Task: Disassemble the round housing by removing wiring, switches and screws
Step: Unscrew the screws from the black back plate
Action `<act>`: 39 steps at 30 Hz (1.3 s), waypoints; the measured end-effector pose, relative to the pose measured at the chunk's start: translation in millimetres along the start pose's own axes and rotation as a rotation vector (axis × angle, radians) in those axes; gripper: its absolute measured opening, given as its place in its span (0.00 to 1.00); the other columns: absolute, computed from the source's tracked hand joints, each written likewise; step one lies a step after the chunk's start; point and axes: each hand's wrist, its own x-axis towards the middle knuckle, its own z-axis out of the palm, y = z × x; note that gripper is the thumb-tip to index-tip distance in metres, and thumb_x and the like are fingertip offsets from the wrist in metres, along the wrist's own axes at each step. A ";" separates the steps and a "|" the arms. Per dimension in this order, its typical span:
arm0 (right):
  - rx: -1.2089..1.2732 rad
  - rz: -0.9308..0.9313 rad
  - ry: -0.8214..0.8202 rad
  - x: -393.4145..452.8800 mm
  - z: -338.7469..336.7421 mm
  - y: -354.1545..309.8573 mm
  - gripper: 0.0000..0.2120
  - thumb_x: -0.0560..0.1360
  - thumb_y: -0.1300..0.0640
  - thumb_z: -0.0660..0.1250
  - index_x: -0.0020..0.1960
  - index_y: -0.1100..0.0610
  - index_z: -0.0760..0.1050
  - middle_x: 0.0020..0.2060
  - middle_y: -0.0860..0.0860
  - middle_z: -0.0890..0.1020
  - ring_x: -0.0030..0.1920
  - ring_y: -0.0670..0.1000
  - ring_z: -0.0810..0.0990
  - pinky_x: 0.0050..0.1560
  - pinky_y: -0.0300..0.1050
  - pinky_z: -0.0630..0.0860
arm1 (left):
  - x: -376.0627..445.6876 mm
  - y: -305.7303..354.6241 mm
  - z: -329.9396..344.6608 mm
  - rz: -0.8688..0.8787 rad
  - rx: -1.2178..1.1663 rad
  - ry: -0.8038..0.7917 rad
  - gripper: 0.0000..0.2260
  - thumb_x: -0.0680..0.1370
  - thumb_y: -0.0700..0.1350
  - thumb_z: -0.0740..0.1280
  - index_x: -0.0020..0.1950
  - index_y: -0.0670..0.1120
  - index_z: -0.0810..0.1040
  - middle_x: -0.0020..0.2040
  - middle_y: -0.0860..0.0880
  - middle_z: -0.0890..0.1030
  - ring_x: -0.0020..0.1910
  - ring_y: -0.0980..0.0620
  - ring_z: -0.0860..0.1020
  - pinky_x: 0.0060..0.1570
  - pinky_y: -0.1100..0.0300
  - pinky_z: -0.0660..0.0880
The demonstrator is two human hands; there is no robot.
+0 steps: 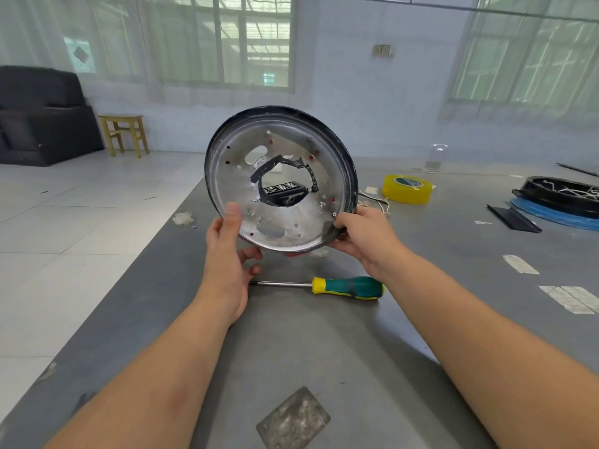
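Note:
I hold the round metal housing [293,137] upright above the grey table, its silver inner face toward me and a black rim around it. A ragged central hole edged with black tape shows a black part behind it. Several small holes and a few screws dot the plate. My left hand [227,254] grips the lower left rim with the thumb on the inner face. My right hand [366,234] grips the lower right rim near a screw. A screwdriver [346,286] with a green and yellow handle lies on the table below the housing.
A yellow tape roll [406,189] and thin white wires [377,202] lie behind the housing on the right. Another black round part on a blue ring [560,202] sits at the far right. A metal plate [293,419] lies near me. The table's left edge [136,286] runs diagonally.

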 end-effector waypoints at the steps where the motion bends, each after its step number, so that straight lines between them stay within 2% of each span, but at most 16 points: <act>1: 0.045 0.007 -0.007 -4.4 4.7 -1.1 0.09 0.76 0.72 0.60 0.47 0.62 0.77 0.39 0.58 0.82 0.37 0.54 0.84 0.39 0.49 0.84 | -1.2 -0.4 1.9 0.008 0.025 -0.011 0.37 0.69 0.71 0.68 0.72 0.52 0.73 0.61 0.51 0.82 0.35 0.54 0.76 0.33 0.58 0.70; 3: 0.155 0.022 -0.037 -14.5 16.9 -2.3 0.12 0.75 0.74 0.59 0.51 0.62 0.77 0.43 0.58 0.84 0.39 0.55 0.86 0.39 0.50 0.84 | -3.2 -1.7 5.4 0.020 0.080 -0.039 0.32 0.69 0.67 0.71 0.67 0.52 0.75 0.63 0.49 0.82 0.40 0.52 0.79 0.37 0.56 0.76; 6: 0.285 0.033 -0.115 -28.9 39.0 0.1 0.18 0.75 0.76 0.57 0.60 0.65 0.75 0.52 0.63 0.84 0.51 0.62 0.85 0.42 0.51 0.85 | -4.1 -3.5 6.0 0.017 0.103 -0.065 0.27 0.70 0.62 0.79 0.63 0.53 0.76 0.64 0.46 0.83 0.51 0.47 0.83 0.45 0.52 0.81; 9: 0.337 0.060 -0.187 -41.4 56.0 5.3 0.20 0.75 0.76 0.59 0.64 0.65 0.73 0.55 0.62 0.84 0.56 0.62 0.84 0.50 0.54 0.85 | -3.8 -3.3 3.1 0.009 0.065 -0.095 0.30 0.71 0.59 0.78 0.69 0.51 0.75 0.65 0.49 0.84 0.61 0.45 0.84 0.52 0.49 0.81; 11: 0.323 0.079 -0.232 -45.2 59.9 8.5 0.20 0.75 0.75 0.62 0.65 0.64 0.73 0.56 0.61 0.84 0.56 0.61 0.85 0.50 0.53 0.85 | -2.8 -3.6 0.7 0.004 0.033 -0.102 0.30 0.75 0.56 0.78 0.73 0.49 0.73 0.65 0.49 0.84 0.62 0.46 0.83 0.55 0.47 0.79; 14: 0.227 0.123 -0.259 -43.8 55.6 5.2 0.16 0.77 0.67 0.68 0.65 0.64 0.74 0.53 0.60 0.85 0.51 0.60 0.86 0.46 0.51 0.84 | 0.6 -3.5 -2.3 -0.021 -0.007 -0.068 0.22 0.81 0.47 0.70 0.75 0.45 0.72 0.65 0.42 0.84 0.60 0.43 0.84 0.53 0.45 0.80; 17: 0.212 0.125 -0.164 -33.9 42.3 -4.0 0.12 0.80 0.58 0.69 0.61 0.61 0.74 0.51 0.59 0.86 0.47 0.61 0.87 0.42 0.51 0.84 | 3.8 -2.9 -4.0 -0.078 -0.052 -0.039 0.21 0.83 0.45 0.65 0.75 0.41 0.72 0.64 0.39 0.83 0.59 0.39 0.85 0.55 0.42 0.83; 20: 0.175 0.106 -0.121 -27.3 31.2 -8.4 0.10 0.80 0.62 0.67 0.61 0.61 0.73 0.49 0.60 0.86 0.41 0.59 0.88 0.40 0.51 0.84 | 4.8 -3.2 -4.1 -0.086 -0.037 -0.036 0.21 0.83 0.48 0.66 0.74 0.41 0.72 0.62 0.40 0.83 0.56 0.41 0.86 0.51 0.46 0.84; 23: 0.219 0.123 -0.148 -26.0 29.9 -3.0 0.14 0.80 0.66 0.64 0.65 0.65 0.73 0.53 0.63 0.85 0.45 0.59 0.87 0.40 0.53 0.84 | 3.3 -3.3 -3.3 -0.036 -0.027 -0.056 0.22 0.81 0.55 0.69 0.73 0.48 0.75 0.62 0.45 0.85 0.55 0.45 0.87 0.49 0.48 0.84; 26: 0.318 0.145 -0.168 -28.4 36.4 5.1 0.12 0.81 0.67 0.62 0.64 0.68 0.74 0.51 0.63 0.86 0.48 0.60 0.87 0.42 0.53 0.84 | 0.4 -1.0 -2.4 0.001 -0.001 -0.081 0.27 0.76 0.60 0.73 0.71 0.53 0.74 0.61 0.50 0.86 0.56 0.46 0.87 0.53 0.45 0.84; 28: 0.364 0.150 -0.173 -30.4 41.9 11.2 0.11 0.82 0.67 0.61 0.62 0.69 0.75 0.50 0.63 0.86 0.48 0.60 0.87 0.43 0.52 0.84 | -0.5 -1.2 -1.2 0.000 0.034 -0.108 0.30 0.73 0.60 0.74 0.72 0.52 0.72 0.64 0.49 0.85 0.55 0.43 0.87 0.54 0.45 0.83; 31: 0.347 0.120 -0.185 -33.0 47.4 18.1 0.10 0.82 0.67 0.62 0.61 0.68 0.76 0.50 0.61 0.86 0.49 0.58 0.87 0.44 0.50 0.84 | 0.7 -4.6 -0.8 0.001 0.072 -0.143 0.25 0.79 0.53 0.74 0.73 0.53 0.71 0.63 0.50 0.85 0.52 0.42 0.87 0.50 0.50 0.83; 34: 0.286 0.069 -0.219 -34.0 46.6 17.3 0.11 0.82 0.64 0.65 0.63 0.66 0.76 0.53 0.59 0.86 0.54 0.57 0.86 0.49 0.51 0.84 | 3.8 -5.5 -4.0 -0.026 0.045 -0.122 0.20 0.82 0.46 0.70 0.74 0.49 0.72 0.61 0.47 0.86 0.51 0.41 0.88 0.54 0.47 0.83; 36: 0.223 0.063 -0.259 -32.9 41.5 11.9 0.14 0.81 0.59 0.67 0.65 0.64 0.76 0.56 0.59 0.85 0.54 0.57 0.86 0.53 0.52 0.84 | 6.0 -4.4 -5.8 -0.053 -0.005 -0.104 0.18 0.83 0.43 0.67 0.73 0.47 0.73 0.61 0.43 0.86 0.52 0.39 0.87 0.57 0.44 0.83; 37: 0.144 0.058 -0.262 -33.1 38.0 8.3 0.16 0.81 0.55 0.68 0.64 0.63 0.76 0.57 0.58 0.85 0.53 0.56 0.86 0.54 0.52 0.84 | 7.0 -3.8 -6.5 -0.068 -0.026 -0.097 0.18 0.84 0.42 0.66 0.73 0.47 0.72 0.62 0.42 0.85 0.53 0.38 0.87 0.56 0.44 0.83; 39: -0.182 -0.027 -0.223 -33.3 27.6 1.7 0.17 0.81 0.46 0.67 0.61 0.59 0.78 0.58 0.56 0.84 0.49 0.54 0.87 0.54 0.52 0.84 | 8.6 -2.8 -7.7 -0.085 -0.054 -0.080 0.17 0.84 0.41 0.65 0.73 0.46 0.72 0.62 0.40 0.85 0.52 0.37 0.87 0.53 0.45 0.84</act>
